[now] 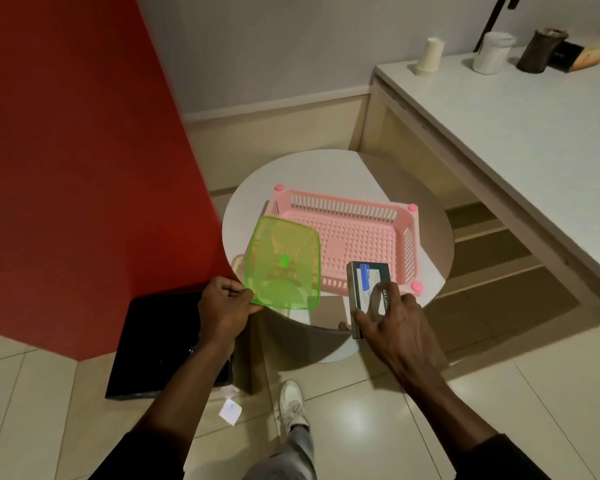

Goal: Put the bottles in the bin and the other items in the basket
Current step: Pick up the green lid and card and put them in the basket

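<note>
A pink slotted basket [347,237] stands on a round white table [312,174], and nothing lies inside it. My left hand [224,306] pinches the near corner of a translucent green lid [283,263], which hangs over the basket's left end. My right hand [392,320] grips a small box [366,282] with a blue and white label, held above the basket's near right corner. A black bin [153,344] sits on the floor at the left, below my left forearm. No bottle is in sight.
A red wall [77,150] rises at the left, close to the table. A white counter [520,123] at the right carries a paper cup [429,56], a white jar and a dark holder. A scrap of paper [230,411] lies on the tiled floor near my shoe.
</note>
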